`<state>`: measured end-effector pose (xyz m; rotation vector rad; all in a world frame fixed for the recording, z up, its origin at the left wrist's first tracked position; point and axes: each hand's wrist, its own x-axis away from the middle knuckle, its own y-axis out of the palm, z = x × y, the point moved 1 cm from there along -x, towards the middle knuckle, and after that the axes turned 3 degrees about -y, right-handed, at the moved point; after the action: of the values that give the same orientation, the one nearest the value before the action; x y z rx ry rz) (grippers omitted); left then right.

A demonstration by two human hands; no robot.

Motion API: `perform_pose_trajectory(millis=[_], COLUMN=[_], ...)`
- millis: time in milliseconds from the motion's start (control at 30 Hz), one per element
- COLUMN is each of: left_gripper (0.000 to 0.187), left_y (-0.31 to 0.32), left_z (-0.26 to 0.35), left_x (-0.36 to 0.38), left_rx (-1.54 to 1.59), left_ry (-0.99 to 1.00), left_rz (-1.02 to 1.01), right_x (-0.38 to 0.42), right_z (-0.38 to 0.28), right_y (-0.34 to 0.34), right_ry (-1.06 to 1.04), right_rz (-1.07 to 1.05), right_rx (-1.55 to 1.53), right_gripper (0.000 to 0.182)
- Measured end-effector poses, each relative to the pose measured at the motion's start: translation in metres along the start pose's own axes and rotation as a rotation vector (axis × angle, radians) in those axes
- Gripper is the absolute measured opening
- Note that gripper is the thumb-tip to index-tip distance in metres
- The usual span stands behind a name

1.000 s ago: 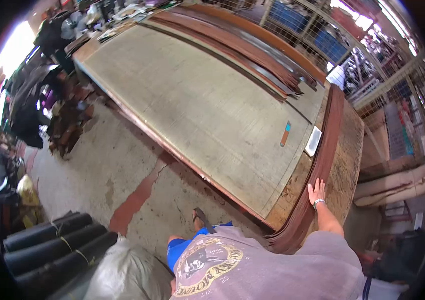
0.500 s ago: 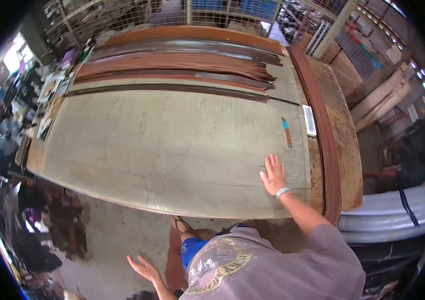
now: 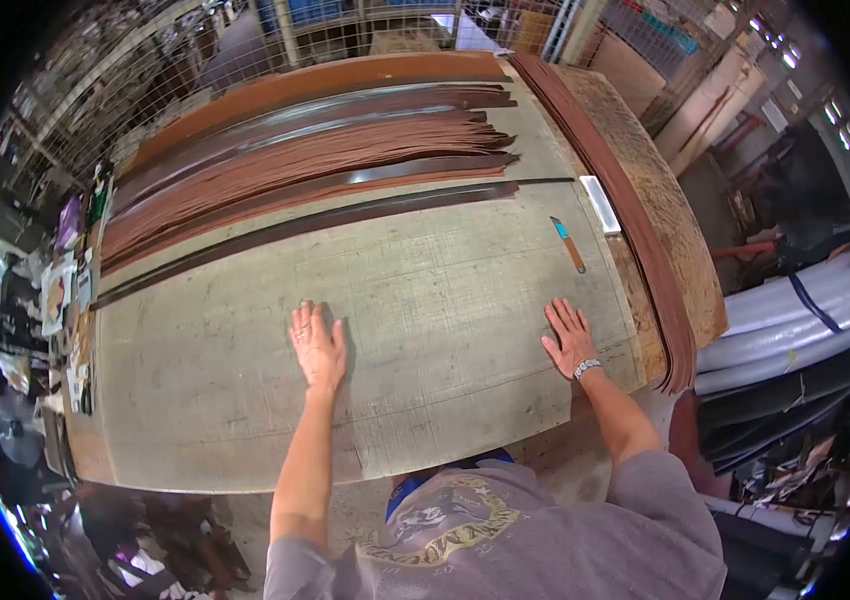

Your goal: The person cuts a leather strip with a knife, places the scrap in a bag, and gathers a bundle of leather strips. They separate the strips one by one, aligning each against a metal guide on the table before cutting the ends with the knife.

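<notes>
My left hand [image 3: 316,350] is over the middle of the pale work table [image 3: 215,380], palm down, fingers stretched out and holding nothing. Toward the table's right side, my right hand [image 3: 571,338] lies flat with its fingers apart, also holding nothing. Just beyond its fingertips rests a utility knife [image 3: 568,246] with a blue and brown handle. A white block [image 3: 600,205] sits at the right edge of the tabletop. Farther back, a dark strip and a black rod run across the table, in front of stacked brown leather-like strips [image 3: 315,165].
A long bundle of brown strips [image 3: 625,220] hangs along the right edge, beside a worn wooden board [image 3: 645,160]. Rolls in clear wrap [image 3: 795,310] stand at the right. Papers and small items [image 3: 70,290] crowd the left edge. Wire mesh fencing closes off the back.
My left hand has come up from below the table edge to over the tabletop. My right hand stays near the knife. The view has shifted and turned.
</notes>
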<state>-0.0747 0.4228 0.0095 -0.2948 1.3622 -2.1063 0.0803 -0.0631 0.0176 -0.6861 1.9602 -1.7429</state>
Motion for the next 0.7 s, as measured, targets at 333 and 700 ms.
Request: perform_pose_trajectory(millis=[333,700], left_gripper=[0.061,0.06], left_y=[0.026,0.028], left_z=[0.035,0.047], left_x=[-0.014,-0.014], left_rx=[-0.244,-0.294], left_ry=[-0.047,-0.057], left_rz=[0.007,0.027], right_x=[-0.005,-0.007], right_z=[0.009,0.021], right_y=[-0.006,-0.006], right_ry=[-0.007,-0.022], right_rz=[0.029,-0.016], right_rx=[-0.093,-0.248], right_gripper=[0.065,0.067])
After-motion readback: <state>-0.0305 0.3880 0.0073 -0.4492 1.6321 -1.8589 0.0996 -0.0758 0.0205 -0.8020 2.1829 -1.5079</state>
